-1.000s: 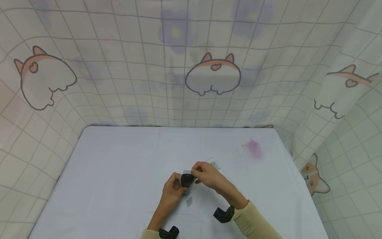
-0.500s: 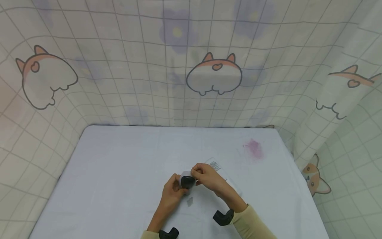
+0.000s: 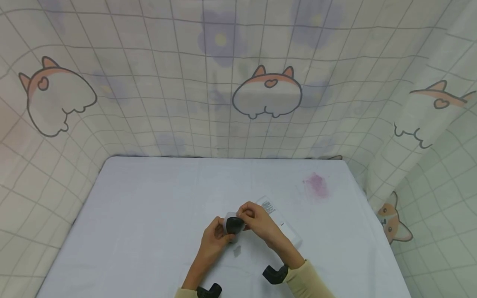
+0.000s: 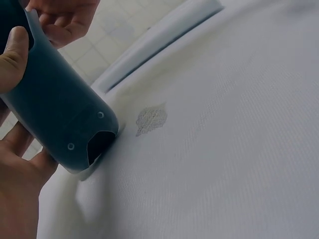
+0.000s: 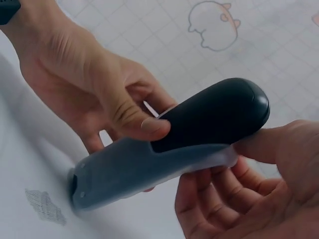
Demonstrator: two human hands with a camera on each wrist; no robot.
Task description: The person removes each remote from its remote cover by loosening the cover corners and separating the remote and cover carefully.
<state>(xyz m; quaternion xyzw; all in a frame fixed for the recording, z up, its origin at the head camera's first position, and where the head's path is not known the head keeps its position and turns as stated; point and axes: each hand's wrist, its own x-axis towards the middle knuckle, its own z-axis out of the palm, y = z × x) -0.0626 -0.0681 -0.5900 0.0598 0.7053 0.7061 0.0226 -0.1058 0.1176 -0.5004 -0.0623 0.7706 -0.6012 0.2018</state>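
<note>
A black remote (image 5: 214,117) sits partly inside a translucent grey silicone sleeve (image 5: 134,174), whose lower end touches the table. My left hand (image 3: 214,238) grips the sleeved part, with its thumb (image 5: 137,122) lying across the front where the sleeve meets the black body. My right hand (image 3: 261,221) holds the upper end: its fingers (image 5: 219,199) curl under the sleeve's edge and its thumb presses on the remote's tip. In the left wrist view the sleeve (image 4: 60,114) stands on the white cloth, with my left palm (image 4: 15,184) below it and my right hand (image 4: 65,17) above.
A flat white pack with a printed label (image 3: 281,221) lies just behind my right hand. A small grey mesh mark (image 3: 236,251) is on the cloth under the remote, and a pink stain (image 3: 316,184) lies further right. Cartoon-print curtains enclose the white table (image 3: 149,198).
My right forearm has drawn back slightly toward me, uncovering more of the white pack. Both hands keep their hold on the remote at the same spot.
</note>
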